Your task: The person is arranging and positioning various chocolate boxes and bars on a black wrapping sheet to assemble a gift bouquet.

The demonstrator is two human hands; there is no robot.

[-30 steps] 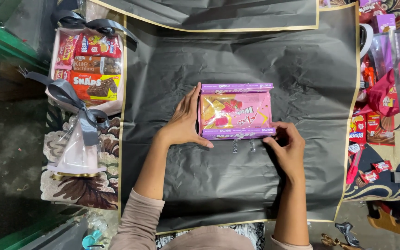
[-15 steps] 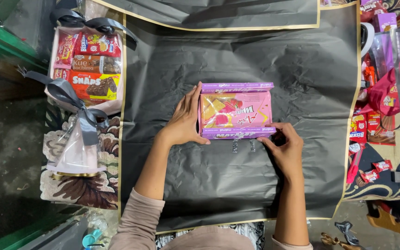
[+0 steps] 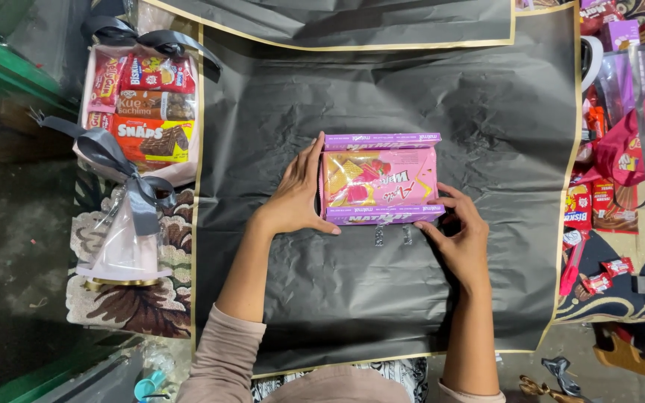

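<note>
Two hands work on one stack of snack packs (image 3: 379,179) that lies near the middle of a black wrapping sheet (image 3: 337,298). The stack counts three packs: one pink pack between two purple boxes. The left hand (image 3: 298,198) lies flat against the left end of the stack, fingers spread, not closed around it. The right hand (image 3: 460,235) pinches the near right corner of the stack with narrow fingers. On the left, one wrapped snack bundle (image 3: 139,104) with grey ribbon lies beside the sheet. On the right lie many loose snack packets (image 3: 599,201).
</note>
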